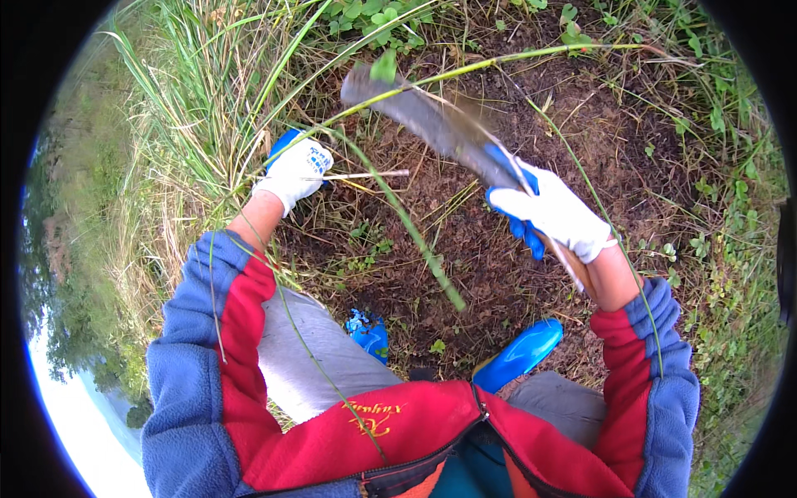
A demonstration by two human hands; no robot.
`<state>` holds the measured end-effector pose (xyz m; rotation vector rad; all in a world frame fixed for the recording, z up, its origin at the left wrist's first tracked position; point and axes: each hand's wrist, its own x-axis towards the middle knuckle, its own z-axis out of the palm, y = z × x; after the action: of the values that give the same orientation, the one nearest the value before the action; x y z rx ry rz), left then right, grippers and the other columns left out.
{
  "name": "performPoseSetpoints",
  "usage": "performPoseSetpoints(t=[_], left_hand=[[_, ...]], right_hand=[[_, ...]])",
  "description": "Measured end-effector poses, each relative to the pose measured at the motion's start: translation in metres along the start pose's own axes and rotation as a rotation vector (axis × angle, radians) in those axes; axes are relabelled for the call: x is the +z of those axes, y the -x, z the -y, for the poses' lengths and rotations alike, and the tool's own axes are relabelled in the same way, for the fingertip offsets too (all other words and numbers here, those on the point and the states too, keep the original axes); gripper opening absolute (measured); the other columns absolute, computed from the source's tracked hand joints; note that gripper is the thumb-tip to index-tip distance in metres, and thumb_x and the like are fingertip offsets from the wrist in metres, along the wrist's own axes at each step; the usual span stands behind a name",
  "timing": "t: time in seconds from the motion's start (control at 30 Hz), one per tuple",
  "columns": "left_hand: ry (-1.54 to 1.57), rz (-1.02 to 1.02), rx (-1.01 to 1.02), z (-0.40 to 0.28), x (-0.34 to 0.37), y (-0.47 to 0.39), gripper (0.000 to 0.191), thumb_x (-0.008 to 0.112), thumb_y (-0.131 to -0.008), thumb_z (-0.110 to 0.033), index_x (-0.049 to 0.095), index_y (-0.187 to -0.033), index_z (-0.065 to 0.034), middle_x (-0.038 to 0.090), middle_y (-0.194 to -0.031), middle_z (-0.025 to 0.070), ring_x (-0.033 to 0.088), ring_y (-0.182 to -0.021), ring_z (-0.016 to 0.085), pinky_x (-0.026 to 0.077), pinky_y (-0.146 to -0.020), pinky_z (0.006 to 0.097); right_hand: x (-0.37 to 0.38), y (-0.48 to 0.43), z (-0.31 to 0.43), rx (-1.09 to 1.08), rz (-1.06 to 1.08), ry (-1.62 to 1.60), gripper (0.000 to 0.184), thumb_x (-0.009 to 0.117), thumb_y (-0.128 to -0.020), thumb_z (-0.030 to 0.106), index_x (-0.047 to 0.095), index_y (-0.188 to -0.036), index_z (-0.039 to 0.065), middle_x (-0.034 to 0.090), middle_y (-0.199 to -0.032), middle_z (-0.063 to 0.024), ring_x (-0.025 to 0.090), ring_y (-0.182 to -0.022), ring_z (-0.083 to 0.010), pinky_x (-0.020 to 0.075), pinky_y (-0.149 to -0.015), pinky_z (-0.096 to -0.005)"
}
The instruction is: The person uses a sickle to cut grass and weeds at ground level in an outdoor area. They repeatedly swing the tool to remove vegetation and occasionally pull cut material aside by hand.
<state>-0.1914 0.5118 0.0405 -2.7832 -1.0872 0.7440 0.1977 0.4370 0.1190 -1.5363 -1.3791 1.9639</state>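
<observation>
My left hand (297, 169), in a white glove with blue coating, is closed at the base of a clump of tall grass (212, 118), with a dry stem crossing it. The exact stalks inside its fingers are mostly hidden. My right hand (548, 208), gloved the same way, grips the handle of a large long-bladed cutting tool (436, 127). The blade is blurred and points up and left, above the soil. A long green stem (498, 60) arches in front of the blade, and a thin stalk lies along the tool and my right hand.
Brown soil (398, 274) with cut straw lies between my hands. Below are my two blue boots (520, 355). Low leafy plants (728, 249) grow at the right, more leaves (373, 15) at the top. Taller vegetation and trees (81, 336) stand at the far left.
</observation>
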Motion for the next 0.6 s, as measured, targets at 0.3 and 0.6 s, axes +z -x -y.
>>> performPoseSetpoints(t=[0.3,0.6], left_hand=[[0.081,0.077,-0.055,0.007,0.008,0.006,0.028,0.06,-0.074,-0.015,0.066,-0.101,-0.0136,0.065,-0.091,0.0076,0.063,-0.092,0.026,0.047,-0.089,0.0374],[0.276,-0.09,-0.254,-0.002,0.032,-0.028,0.01,0.058,-0.081,-0.013,0.059,-0.09,-0.0112,0.06,-0.083,0.0074,0.059,-0.087,0.026,0.043,-0.076,0.0396]], right_hand=[[0.048,-0.005,-0.024,0.241,0.167,-0.106,0.079,0.068,-0.09,0.036,0.027,-0.155,0.021,0.053,-0.069,0.0015,0.052,-0.052,-0.0074,0.0462,-0.044,-0.0245],[0.049,-0.01,0.001,0.135,0.074,-0.007,0.077,0.069,-0.09,0.034,0.029,-0.155,0.019,0.054,-0.071,0.0024,0.051,-0.052,-0.0062,0.0448,-0.043,-0.0237]])
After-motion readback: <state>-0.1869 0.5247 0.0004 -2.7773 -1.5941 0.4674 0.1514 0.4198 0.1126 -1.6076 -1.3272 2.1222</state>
